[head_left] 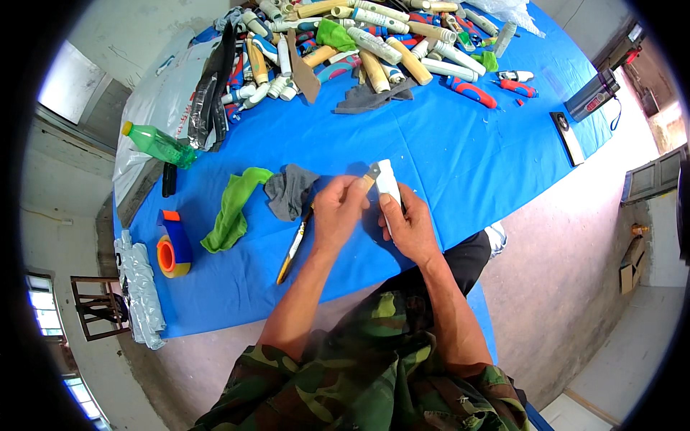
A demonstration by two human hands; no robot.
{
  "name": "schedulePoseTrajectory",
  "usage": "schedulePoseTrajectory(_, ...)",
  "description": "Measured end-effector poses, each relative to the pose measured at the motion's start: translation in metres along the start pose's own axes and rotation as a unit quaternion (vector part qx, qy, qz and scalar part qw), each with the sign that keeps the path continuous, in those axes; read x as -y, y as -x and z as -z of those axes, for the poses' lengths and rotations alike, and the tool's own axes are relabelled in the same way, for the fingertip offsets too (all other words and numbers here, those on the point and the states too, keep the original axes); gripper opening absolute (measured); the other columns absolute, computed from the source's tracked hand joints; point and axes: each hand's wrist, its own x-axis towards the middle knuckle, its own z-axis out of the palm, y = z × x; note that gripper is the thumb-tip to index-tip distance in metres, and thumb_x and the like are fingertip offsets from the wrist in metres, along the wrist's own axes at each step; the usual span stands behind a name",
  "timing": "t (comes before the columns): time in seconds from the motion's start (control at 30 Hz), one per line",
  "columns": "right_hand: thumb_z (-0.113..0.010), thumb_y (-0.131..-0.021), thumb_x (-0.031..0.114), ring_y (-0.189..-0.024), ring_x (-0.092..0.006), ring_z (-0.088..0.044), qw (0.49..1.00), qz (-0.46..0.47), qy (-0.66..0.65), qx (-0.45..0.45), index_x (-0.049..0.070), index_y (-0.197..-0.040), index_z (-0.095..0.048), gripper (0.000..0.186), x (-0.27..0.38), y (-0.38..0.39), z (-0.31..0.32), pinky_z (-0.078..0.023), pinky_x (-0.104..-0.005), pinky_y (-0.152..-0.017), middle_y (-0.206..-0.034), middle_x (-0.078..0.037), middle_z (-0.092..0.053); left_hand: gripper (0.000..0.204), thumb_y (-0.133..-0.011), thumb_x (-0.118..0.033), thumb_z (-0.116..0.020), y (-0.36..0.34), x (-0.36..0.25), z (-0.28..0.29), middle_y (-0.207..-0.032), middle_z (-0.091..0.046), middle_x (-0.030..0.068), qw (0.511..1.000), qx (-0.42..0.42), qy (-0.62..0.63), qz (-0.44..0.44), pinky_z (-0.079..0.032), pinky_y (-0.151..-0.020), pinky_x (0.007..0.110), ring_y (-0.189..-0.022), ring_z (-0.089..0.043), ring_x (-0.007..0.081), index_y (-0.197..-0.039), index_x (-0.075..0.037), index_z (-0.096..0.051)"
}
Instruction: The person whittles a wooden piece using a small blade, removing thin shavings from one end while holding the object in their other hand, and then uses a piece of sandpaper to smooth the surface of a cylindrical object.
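My left hand (339,208) is closed on a small tan-handled blade tool (370,177). Its grey metal end touches the side of a white plastic piece (387,181). That piece stands tilted in my right hand (411,226), whose thumb lies over its lower part with the fingers curled behind. The exact kind of the white piece cannot be made out. Just below my left hand, a slim yellow, black and white pen-like tool (292,253) rests on the blue cloth (460,172). To its left are a crumpled grey rag (287,192) and a green rag (237,208).
Many cream, tan and red-blue handles (374,50) are heaped at the far side. A green bottle (159,146) lies at left, above a tape dispenser (174,251). On the right are a dark tumbler (593,95) and a flat black-and-white object (566,138) near the table edge.
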Motion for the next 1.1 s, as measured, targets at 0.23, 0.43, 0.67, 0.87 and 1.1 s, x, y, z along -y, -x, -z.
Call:
schedulePoseTrajectory(0.23,-0.059,-0.106,0.029,-0.056,-0.008,-0.056,1.0,0.006,-0.002,-0.004,-0.002,-0.128,-0.06,0.038,0.001,0.001,0.0,-0.045,-0.0257,-0.05,-0.071,-0.002,-0.061,0.026,-0.103,-0.025,-0.066,-0.004,0.005,0.0,-0.073,-0.063,0.0025,0.999,-0.026,0.038,-0.002,-0.037,-0.048,0.021,-0.056,-0.048,0.0034,-0.099,0.0,-0.067)
schedulePoseTrajectory(0.43,-0.06,-0.105,0.027,-0.055,-0.0082,-0.057,1.0,0.007,-0.003,-0.011,-0.001,-0.131,-0.06,0.039,-0.003,0.001,-0.002,-0.045,-0.0261,-0.051,-0.071,-0.002,-0.061,0.026,-0.103,-0.025,-0.066,-0.004,0.006,0.0,-0.072,-0.064,0.0025,0.999,-0.024,0.035,-0.008,-0.037,-0.048,0.02,-0.056,-0.049,0.0032,-0.099,0.0,-0.067)
schedulePoseTrajectory(0.67,-0.062,-0.103,0.024,-0.061,-0.0108,-0.06,0.998,0.035,0.031,-0.03,-0.002,-0.129,-0.061,0.036,-0.006,0.001,-0.005,-0.048,-0.0295,-0.055,-0.072,-0.005,-0.063,0.026,-0.103,-0.025,-0.066,-0.004,0.003,0.003,-0.071,-0.064,0.002,1.0,-0.013,0.019,-0.009,-0.037,-0.048,0.021,-0.056,-0.049,0.0033,-0.097,0.0,-0.068)
schedulePoseTrajectory(0.87,-0.061,-0.104,0.024,-0.063,-0.0116,-0.059,0.998,0.05,0.048,-0.014,-0.002,-0.127,-0.062,0.035,-0.009,-0.001,-0.003,-0.049,-0.0302,-0.058,-0.072,-0.006,-0.063,0.027,-0.099,-0.026,-0.069,0.0,0.002,0.002,-0.07,-0.065,0.0011,1.0,0.017,0.007,0.007,-0.041,-0.051,0.023,-0.058,-0.053,0.0043,-0.098,0.001,-0.07)
schedulePoseTrajectory(1.1,-0.059,-0.105,0.029,-0.058,-0.0075,-0.055,1.0,0.002,-0.009,0.024,0.0,-0.129,-0.061,0.037,-0.001,0.001,-0.001,-0.046,-0.0257,-0.053,-0.072,-0.001,-0.061,0.026,-0.103,-0.025,-0.066,-0.004,0.006,0.004,-0.071,-0.063,0.0025,0.998,-0.028,0.063,-0.007,-0.035,-0.047,0.021,-0.055,-0.048,0.0034,-0.098,0.0,-0.067)
